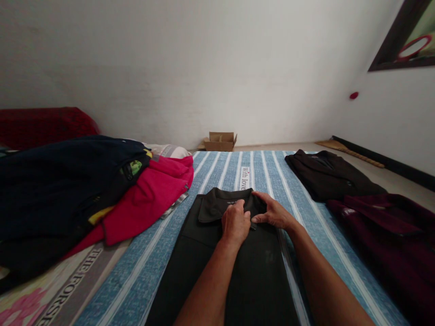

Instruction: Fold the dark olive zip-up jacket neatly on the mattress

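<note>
Hands [235,220] on dark shirt [253,271], clothes heap [68,181], folded garments [333,176] alongside

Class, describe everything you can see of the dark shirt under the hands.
The dark, almost black shirt looks like smooth cloth. It lies flat, front up, on a striped sheet, collar pointing away from the viewer. Pale print shows inside the turned-down collar, and a faint light mark on the chest. The left grip rests on the collar; the right grip spans its right side. The lower end runs out of the picture.
</note>
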`<move>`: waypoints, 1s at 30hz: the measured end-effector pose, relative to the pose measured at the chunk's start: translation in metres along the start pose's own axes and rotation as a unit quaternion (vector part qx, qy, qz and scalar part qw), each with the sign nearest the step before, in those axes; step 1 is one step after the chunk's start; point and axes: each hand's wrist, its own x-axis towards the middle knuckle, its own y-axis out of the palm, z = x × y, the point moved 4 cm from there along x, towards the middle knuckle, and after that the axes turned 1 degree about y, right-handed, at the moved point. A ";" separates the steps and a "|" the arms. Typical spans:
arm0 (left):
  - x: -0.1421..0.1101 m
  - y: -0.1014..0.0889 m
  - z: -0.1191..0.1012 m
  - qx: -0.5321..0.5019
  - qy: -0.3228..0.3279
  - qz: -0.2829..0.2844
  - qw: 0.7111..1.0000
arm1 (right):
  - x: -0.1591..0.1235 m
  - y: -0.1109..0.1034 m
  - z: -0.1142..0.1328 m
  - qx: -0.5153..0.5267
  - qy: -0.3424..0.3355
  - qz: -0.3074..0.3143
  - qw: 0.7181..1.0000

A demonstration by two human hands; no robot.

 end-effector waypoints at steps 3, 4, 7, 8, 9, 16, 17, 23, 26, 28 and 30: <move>0.001 0.001 0.000 -0.001 0.006 0.004 1.000 | 0.000 0.000 0.000 0.002 -0.001 0.001 1.000; 0.001 0.002 -0.001 0.001 0.007 0.004 1.000 | 0.000 0.000 0.000 0.003 -0.002 0.001 1.000; 0.001 0.003 -0.001 0.008 0.006 0.006 1.000 | 0.000 0.001 0.000 0.003 -0.007 0.000 1.000; 0.001 0.003 -0.001 0.010 0.007 0.007 1.000 | 0.000 0.001 0.000 0.001 -0.009 -0.001 1.000; 0.001 0.003 -0.001 0.012 0.009 0.009 1.000 | 0.000 0.001 0.000 -0.001 -0.011 -0.002 1.000; 0.001 0.004 0.000 0.029 0.017 0.010 0.999 | 0.000 0.000 0.003 -0.012 -0.010 -0.001 1.000; 0.001 0.004 0.000 0.030 0.016 0.010 0.999 | 0.000 0.000 0.003 -0.012 -0.009 -0.002 1.000; 0.002 0.004 -0.001 0.031 0.008 0.010 0.999 | 0.000 0.000 0.001 -0.008 -0.014 -0.003 1.000; 0.001 0.003 0.000 0.030 0.003 0.014 0.999 | 0.000 0.001 0.000 -0.005 -0.013 -0.004 1.000; 0.001 0.003 -0.001 0.031 0.001 0.014 0.999 | 0.000 0.001 -0.001 -0.003 -0.012 -0.004 1.000; 0.001 0.002 -0.001 0.034 0.000 0.016 0.999 | 0.000 0.001 -0.001 0.000 -0.012 -0.003 1.000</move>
